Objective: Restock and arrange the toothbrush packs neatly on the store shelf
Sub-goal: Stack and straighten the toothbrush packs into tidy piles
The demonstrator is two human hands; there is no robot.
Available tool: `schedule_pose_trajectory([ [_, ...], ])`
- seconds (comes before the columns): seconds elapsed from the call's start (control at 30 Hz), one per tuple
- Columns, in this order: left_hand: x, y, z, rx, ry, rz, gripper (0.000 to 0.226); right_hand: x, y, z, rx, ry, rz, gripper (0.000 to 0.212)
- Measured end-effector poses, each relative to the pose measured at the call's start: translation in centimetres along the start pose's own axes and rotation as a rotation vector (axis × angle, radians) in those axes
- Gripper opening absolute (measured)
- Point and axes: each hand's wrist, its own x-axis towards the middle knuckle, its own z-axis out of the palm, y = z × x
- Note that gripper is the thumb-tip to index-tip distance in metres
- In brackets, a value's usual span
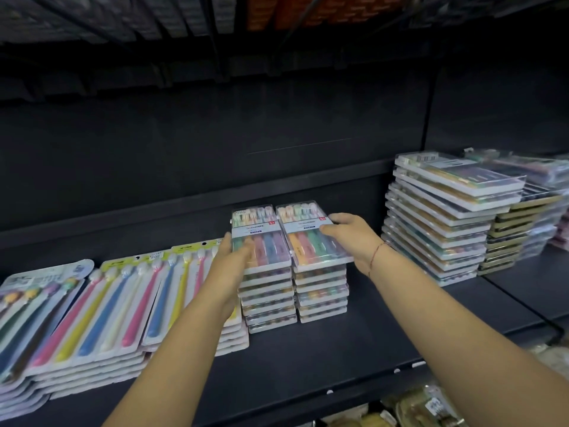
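- Head view, far left: flat blister toothbrush packs lie in overlapping piles on the shelf.
- Our left hand, fingers straight, presses the side of the left boxed stack.
- Our right hand lies flat, uncurled, on the right boxed stack; both stacks touch.
- We judge that uneven squeezing could skew the slick top packs or tip them toward the tall stacks.

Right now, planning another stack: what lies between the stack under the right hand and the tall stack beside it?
Bare shelf, the right forearm above it, in the head view.
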Motion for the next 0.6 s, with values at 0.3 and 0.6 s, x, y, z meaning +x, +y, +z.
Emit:
schedule_pose_trajectory([
  [0.3, 0.7, -0.3, -0.2, -0.102, 0.001, -0.011, 0.064, 2.8, -0.3, 0.1, 0.073, -0.2, 0.153, 0.018],
  [0.6, 0.1, -0.7, -1.4, 0.046, -0.103, 0.069, 0.08, 1.0, 1.2, -1.1, 0.206, -0.214, 0.069, 0.071],
])
